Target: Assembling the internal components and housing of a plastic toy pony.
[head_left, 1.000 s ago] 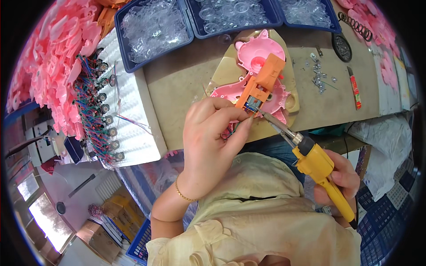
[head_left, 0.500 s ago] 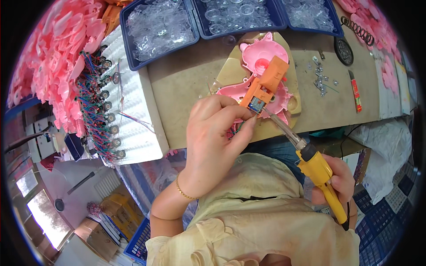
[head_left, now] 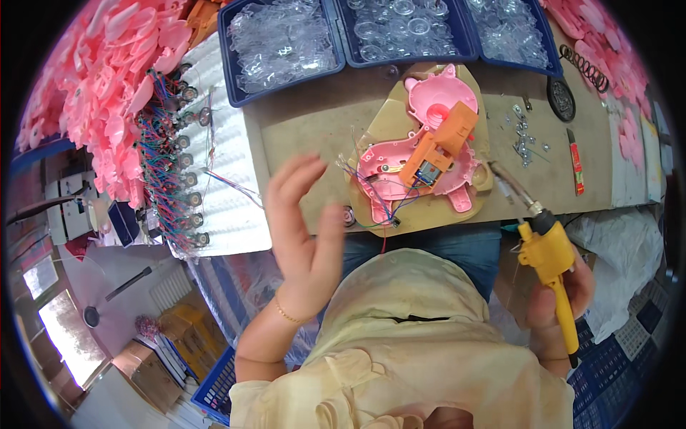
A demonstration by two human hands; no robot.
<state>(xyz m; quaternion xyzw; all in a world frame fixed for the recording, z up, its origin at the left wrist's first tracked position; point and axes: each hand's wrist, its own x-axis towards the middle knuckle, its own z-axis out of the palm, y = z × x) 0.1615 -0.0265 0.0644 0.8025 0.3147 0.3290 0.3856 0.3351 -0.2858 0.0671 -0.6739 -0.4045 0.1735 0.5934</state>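
Note:
My right hand is wrapped round a yellow soldering gun, its metal tip pointing up and left, beside the fixture and apart from the work. My left hand, a little blurred, hangs with fingers apart and nothing in it, left of the fixture. A pink animal-shaped plastic shell lies on a tan fixture. Set across the shell is an orange plastic housing with a small blue circuit board. Thin coloured wires run from it, and a small round speaker sits by the table's front edge.
Blue bins of clear plastic parts line the back. At left, white foam carries several wired speakers, near heaped pink parts. On the right lie small metal pieces, a red-handled cutter and a black coil stand.
My left hand has let go of the orange housing and wires and moved left, its fingers spreading. The soldering gun has drawn back to the right, away from the circuit board.

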